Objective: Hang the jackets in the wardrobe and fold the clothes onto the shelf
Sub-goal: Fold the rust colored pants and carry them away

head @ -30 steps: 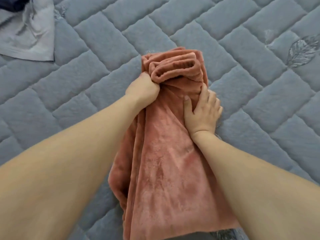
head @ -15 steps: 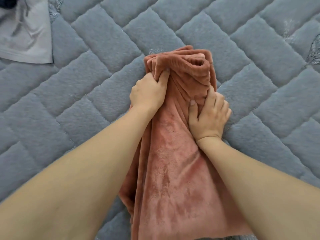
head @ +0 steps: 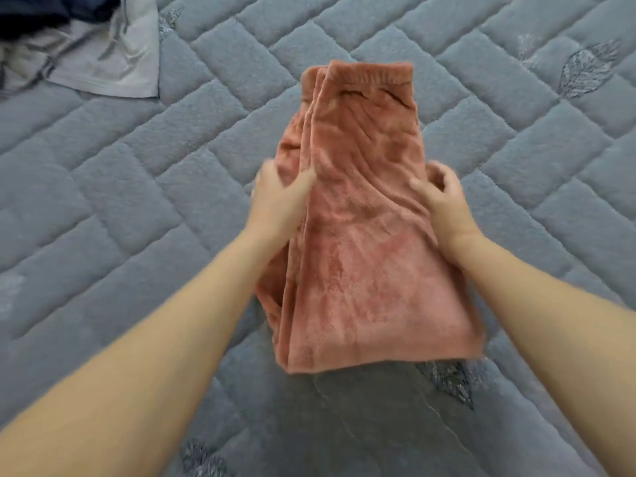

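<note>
Since the earlier frames: both hands have drawn back from the far gathered end to the garment's middle; the bunched waistband now lies spread flat; the near hem, formerly out of view, is visible.

Left hand (head: 280, 197): on the left edge of the pink fleece garment (head: 361, 235), fingers fairly straight, thumb over the top layer; motion blur hides whether any fingers tuck beneath.
Right hand (head: 444, 197): on the right edge, fingers curled into a small bunch of pile, pinching it. The hands sit apart, one on each long side.

Garment: plush, folded lengthwise into a long stack, elastic waistband (head: 371, 77) at the far end, hem at the near end, several layers showing along the left edge. It lies flat on the grey quilted mattress (head: 172, 235), central in view.

Handling, judged: light, soft, limp; no stiffness to hold a crease; thick pile likely grips itself, yet stacked layers may slide and fan out when lifted. Best hold: both long edges, pinched through all layers, or the waistband carried toward the hem for the next fold.

Surroundings: grey cloth (head: 113, 67) and dark cloth (head: 51, 12), far left, well apart.
</note>
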